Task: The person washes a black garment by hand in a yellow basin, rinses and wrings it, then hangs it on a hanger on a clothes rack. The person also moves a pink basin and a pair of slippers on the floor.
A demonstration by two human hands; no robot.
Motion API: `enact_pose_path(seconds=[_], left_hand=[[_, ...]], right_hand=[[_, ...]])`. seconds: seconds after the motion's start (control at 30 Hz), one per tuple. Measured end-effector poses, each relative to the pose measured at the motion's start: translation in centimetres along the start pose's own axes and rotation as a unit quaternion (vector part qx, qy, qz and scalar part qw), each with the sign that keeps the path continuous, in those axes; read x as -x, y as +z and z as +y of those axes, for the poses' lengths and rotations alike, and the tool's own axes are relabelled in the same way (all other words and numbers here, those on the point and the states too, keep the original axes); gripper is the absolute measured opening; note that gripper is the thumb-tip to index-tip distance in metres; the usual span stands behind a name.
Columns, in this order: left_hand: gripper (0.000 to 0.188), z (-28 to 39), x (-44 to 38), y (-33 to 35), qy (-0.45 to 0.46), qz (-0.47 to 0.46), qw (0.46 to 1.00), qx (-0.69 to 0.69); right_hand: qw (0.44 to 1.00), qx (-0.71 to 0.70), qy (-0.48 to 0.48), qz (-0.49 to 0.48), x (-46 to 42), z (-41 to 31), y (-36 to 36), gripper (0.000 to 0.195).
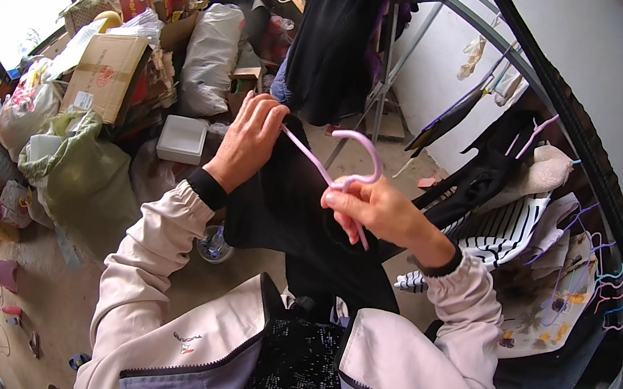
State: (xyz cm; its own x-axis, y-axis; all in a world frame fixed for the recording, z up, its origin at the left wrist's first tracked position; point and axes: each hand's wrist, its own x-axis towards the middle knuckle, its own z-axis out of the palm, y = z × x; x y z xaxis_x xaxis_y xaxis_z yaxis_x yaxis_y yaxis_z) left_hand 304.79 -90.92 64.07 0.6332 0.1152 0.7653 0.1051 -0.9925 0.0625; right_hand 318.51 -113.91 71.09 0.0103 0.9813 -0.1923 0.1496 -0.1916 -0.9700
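Note:
A pink clothes hanger (309,154) is held up in front of my chest, its hook curving towards the far side. My right hand (388,213) grips it just below the hook, thumb and fingers closed around the neck. At the other end of the hanger arm, my left hand (250,138) pinches the upper edge of a black garment (278,207). The hanger's tip disappears behind those fingers. The black cloth hangs down below both hands towards my lap, and the lower part of the hanger lies against it.
Right, a metal clothes rack (513,58) carries hung clothes, including a striped garment (498,226) and several hangers (611,288). Dark clothing (338,32) hangs ahead. Left are a cardboard box (103,73), a stuffed white sack (210,60), a green sack (86,175) and a white foam box (182,139).

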Motion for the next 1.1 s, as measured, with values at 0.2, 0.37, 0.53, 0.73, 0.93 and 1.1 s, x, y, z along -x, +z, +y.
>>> enact_pose_path(seconds=[0.2,0.37,0.53,0.73,0.93,1.1], left_hand=[[0.030,-0.4,-3.1,4.2,0.027,0.013,0.998,0.052],[0.030,-1.4,-6.1,7.5,0.059,0.019,0.992,0.107],[0.029,-2.5,-10.4,12.1,0.096,0.028,0.982,0.162],[0.028,-3.8,-16.6,19.6,0.140,0.020,0.948,0.285],[0.030,-6.3,-23.3,26.7,0.098,0.010,0.931,0.352],[0.039,-6.0,-28.7,31.6,0.029,-0.020,0.922,0.385]], right_hand=[[0.940,0.189,-0.179,0.220,4.3,2.6,-2.7,0.043],[0.976,0.096,-0.022,0.196,10.0,5.7,-3.8,0.048],[0.963,0.123,0.046,0.234,9.0,6.5,-1.6,0.032],[0.940,0.044,-0.019,0.338,3.4,5.9,-1.8,0.022],[0.869,0.049,-0.097,0.483,-5.1,4.4,-4.4,0.018],[0.814,0.055,-0.119,0.566,-10.0,2.6,-7.4,0.018]])
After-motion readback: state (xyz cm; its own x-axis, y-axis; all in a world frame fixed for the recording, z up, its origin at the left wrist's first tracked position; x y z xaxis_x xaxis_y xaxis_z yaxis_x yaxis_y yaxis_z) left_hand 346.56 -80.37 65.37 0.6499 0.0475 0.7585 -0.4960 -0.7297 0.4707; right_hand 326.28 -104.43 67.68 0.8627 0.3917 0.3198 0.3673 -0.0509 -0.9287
